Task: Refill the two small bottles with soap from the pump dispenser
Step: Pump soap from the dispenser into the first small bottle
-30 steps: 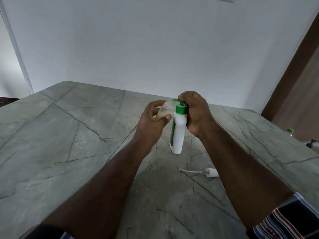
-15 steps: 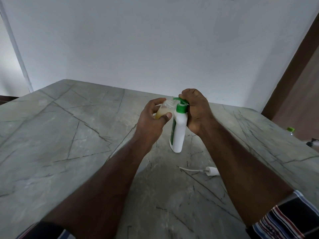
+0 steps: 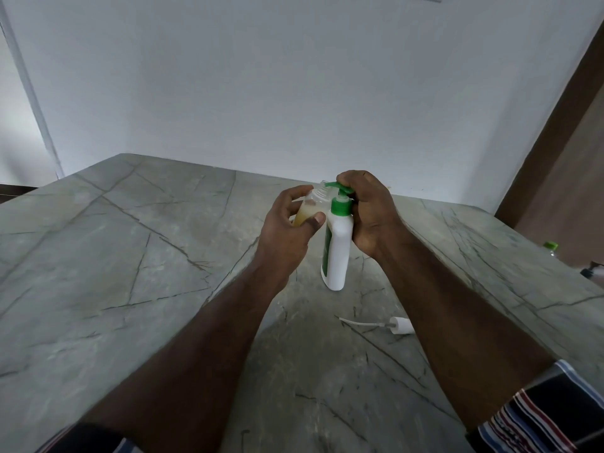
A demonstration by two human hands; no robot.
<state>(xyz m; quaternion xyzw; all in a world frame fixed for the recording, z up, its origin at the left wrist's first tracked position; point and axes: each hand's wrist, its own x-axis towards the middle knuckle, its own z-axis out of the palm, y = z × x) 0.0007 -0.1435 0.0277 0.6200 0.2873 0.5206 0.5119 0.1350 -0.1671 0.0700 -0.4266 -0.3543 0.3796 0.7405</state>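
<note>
Left hand (image 3: 287, 223) grasps small clear bottle (image 3: 309, 209), mouth under green pump spout. Right hand (image 3: 372, 210), just beside it, grips the pump dispenser (image 3: 338, 253) head.

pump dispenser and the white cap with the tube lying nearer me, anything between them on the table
Nothing: in the head view the stretch of table between the pump dispenser and the white cap with its tube is bare marble.

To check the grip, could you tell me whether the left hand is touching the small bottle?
Touching. The head view shows the left hand wrapped round the small bottle, thumb pressed on its front.
</note>
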